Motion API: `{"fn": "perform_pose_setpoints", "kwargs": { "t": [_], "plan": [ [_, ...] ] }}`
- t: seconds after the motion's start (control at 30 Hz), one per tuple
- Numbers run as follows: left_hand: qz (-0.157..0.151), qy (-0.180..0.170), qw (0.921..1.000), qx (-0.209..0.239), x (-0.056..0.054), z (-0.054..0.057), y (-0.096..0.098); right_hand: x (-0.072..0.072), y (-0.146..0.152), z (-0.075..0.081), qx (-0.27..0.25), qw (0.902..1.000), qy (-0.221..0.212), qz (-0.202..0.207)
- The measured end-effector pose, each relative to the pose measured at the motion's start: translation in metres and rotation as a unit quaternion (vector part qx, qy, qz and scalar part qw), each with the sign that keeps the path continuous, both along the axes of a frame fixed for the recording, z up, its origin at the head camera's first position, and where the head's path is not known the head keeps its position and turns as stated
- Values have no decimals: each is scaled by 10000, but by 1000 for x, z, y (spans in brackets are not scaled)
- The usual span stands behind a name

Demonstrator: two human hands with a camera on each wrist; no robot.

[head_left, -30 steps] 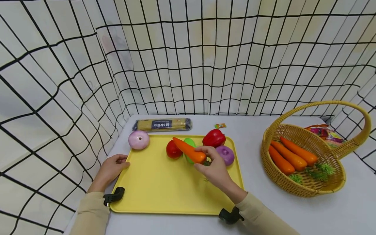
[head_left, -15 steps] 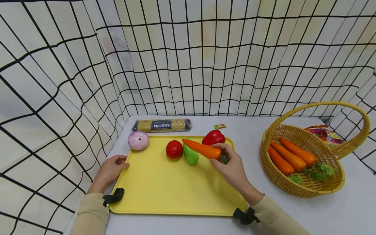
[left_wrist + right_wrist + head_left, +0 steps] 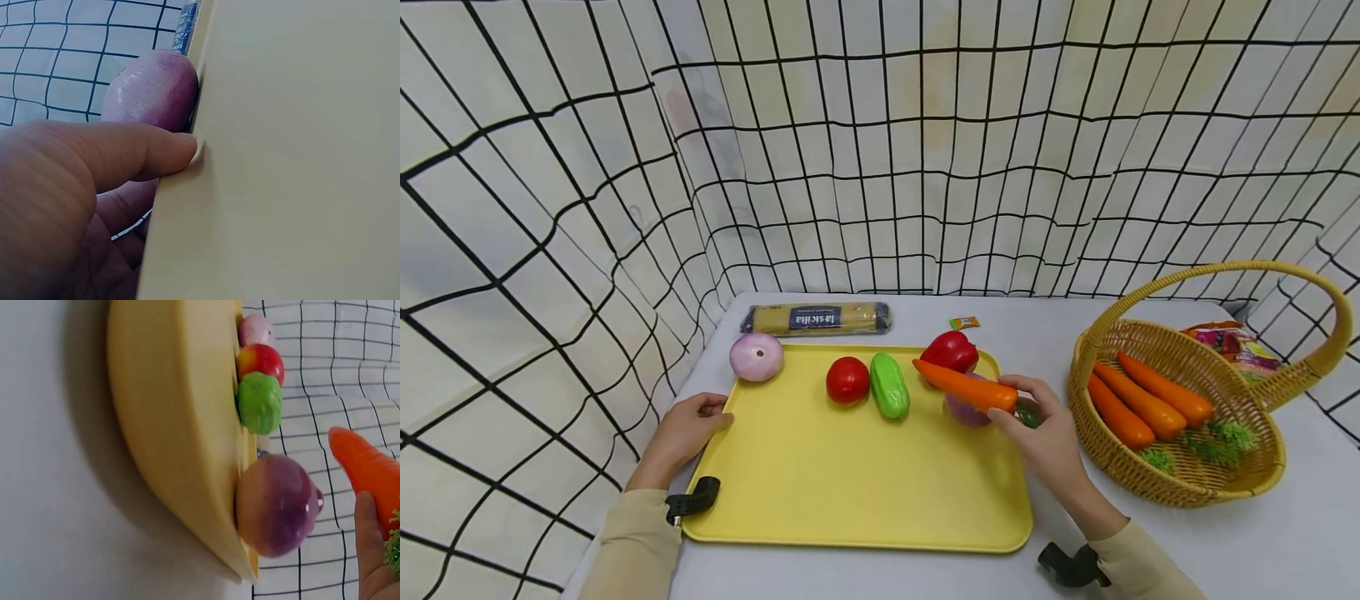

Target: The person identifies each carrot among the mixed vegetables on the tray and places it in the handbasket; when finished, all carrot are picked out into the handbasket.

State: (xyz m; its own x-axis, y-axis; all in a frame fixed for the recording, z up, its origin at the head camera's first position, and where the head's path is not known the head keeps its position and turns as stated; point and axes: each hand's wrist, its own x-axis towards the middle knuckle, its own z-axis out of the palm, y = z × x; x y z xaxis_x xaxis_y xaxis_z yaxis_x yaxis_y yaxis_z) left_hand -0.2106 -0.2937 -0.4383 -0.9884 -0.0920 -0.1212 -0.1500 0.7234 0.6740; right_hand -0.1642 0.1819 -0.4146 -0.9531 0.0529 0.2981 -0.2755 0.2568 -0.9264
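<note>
My right hand (image 3: 1052, 437) pinches an orange toy carrot (image 3: 962, 385) near its leafy end, above the right side of a yellow tray (image 3: 850, 492). The carrot's tip points left, and it partly covers a purple onion (image 3: 967, 412) and a red bell pepper (image 3: 951, 348). In the right wrist view the thumb lies along the carrot (image 3: 369, 472). A red tomato (image 3: 847, 381) and a green vegetable (image 3: 890, 386) lie side by side on the tray. My left hand (image 3: 681, 437) grips the tray's left rim, thumb (image 3: 162, 150) on top, fingers outside. A pale purple onion (image 3: 756, 357) sits at the far left corner.
A wicker basket (image 3: 1093, 446) with a tall handle stands right of the tray, holding several carrots (image 3: 1142, 400). Behind the tray lie a pasta pack (image 3: 816, 318) and a small wrapper (image 3: 964, 322). A colourful bag (image 3: 1236, 346) sits behind the basket. Black-gridded white cloth (image 3: 880, 167) encloses the table.
My right hand has carried the carrot rightward, from over the green vegetable to over the purple onion and the tray's right side. The left hand has stayed on the rim.
</note>
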Motion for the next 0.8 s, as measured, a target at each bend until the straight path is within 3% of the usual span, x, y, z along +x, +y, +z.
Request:
{"fn": "perform_pose_setpoints", "kwargs": {
  "t": [0.3,0.47,0.8],
  "plan": [
    [-39,-2,10000,-16,1,0,0,5,26,2,-164,9994,-53,-309],
    [-16,-21,10000,-22,2,1,0,9,35,7,-67,9989,203,-425],
    [-4,-13,10000,-94,3,3,1,12,57,16,-563,9950,563,-607]
  ]
}}
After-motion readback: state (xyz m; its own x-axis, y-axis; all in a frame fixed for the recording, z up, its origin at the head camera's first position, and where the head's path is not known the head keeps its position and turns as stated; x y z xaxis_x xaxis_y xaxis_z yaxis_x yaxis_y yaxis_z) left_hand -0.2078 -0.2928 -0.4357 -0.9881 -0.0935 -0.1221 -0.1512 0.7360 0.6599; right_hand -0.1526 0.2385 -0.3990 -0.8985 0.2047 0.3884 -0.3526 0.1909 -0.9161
